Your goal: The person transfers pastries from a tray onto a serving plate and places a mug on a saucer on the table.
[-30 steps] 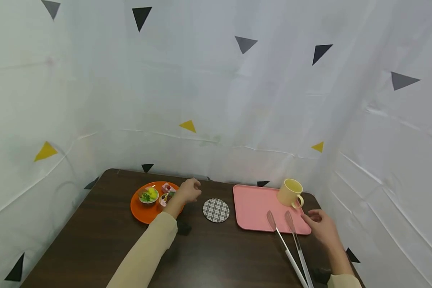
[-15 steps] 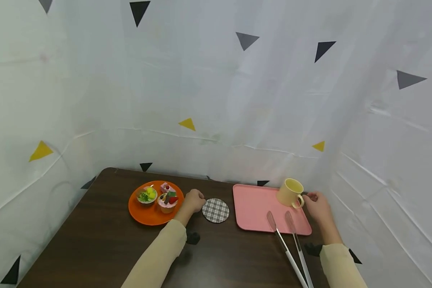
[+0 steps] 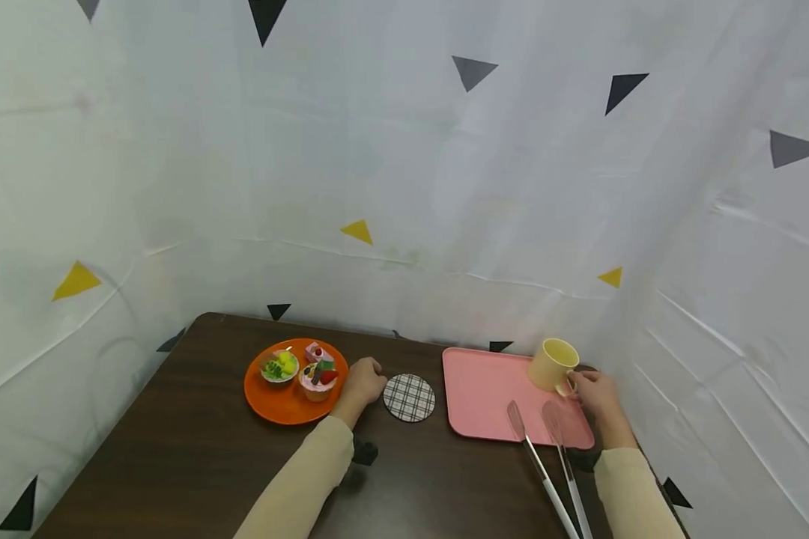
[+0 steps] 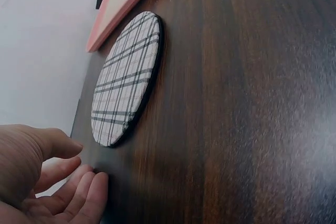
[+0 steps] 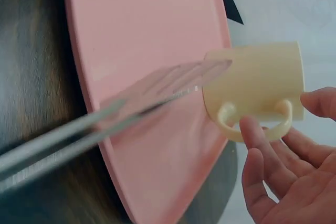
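My right hand (image 3: 596, 393) is at the handle of a pale yellow mug (image 5: 257, 80), which stands upright on the far right of a pink tray (image 3: 482, 393). In the right wrist view its fingertips (image 5: 253, 135) overlap the handle, while the thumb lies apart from them, close to the rim. Between the orange plate and a round plaid coaster (image 3: 409, 397) is my left hand (image 3: 364, 385), loosely bent and holding nothing. The left wrist view shows its fingertips (image 4: 97, 184) just short of the coaster (image 4: 126, 80), which lies flat on the dark table.
Tongs (image 3: 546, 475) rest with their tips over the tray's front edge, handles toward me. An orange plate (image 3: 259, 397) at left holds a cupcake (image 3: 317, 380), a small cake slice (image 3: 318, 352) and a cup of green and yellow food (image 3: 279, 365). White curtains (image 3: 404, 165) surround the table.
My left hand has come from beside the plate, nearer and down toward the coaster. My right hand has moved up from the tray's right edge to the mug's handle. The view shifts slightly.
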A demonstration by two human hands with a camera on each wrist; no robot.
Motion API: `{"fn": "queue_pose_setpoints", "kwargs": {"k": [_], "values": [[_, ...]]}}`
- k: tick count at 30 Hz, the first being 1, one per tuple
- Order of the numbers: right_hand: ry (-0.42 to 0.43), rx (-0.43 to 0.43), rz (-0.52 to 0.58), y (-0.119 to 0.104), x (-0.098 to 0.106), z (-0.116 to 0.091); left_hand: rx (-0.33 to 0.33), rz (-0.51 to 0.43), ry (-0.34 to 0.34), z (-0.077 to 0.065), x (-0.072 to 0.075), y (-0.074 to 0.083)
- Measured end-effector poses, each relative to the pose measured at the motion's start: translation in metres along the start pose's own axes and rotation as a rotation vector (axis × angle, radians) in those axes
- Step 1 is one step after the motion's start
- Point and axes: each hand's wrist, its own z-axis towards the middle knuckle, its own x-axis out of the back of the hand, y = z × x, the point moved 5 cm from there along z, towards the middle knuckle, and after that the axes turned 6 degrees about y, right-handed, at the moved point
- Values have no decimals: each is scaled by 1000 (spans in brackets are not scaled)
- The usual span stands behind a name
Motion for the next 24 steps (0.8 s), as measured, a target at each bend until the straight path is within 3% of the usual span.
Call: {"fn": "queue_pose_setpoints", "kwargs": {"k": [10, 20, 24], "values": [[-49, -73, 77, 4, -10, 1, -15, -11, 3, -4, -11, 2], [-100, -146, 213, 4, -14, -1, -28, 26, 37, 11, -30, -8], [-91, -148, 233, 4, -19, -7, -35, 80, 50, 0, -25, 2]]}}
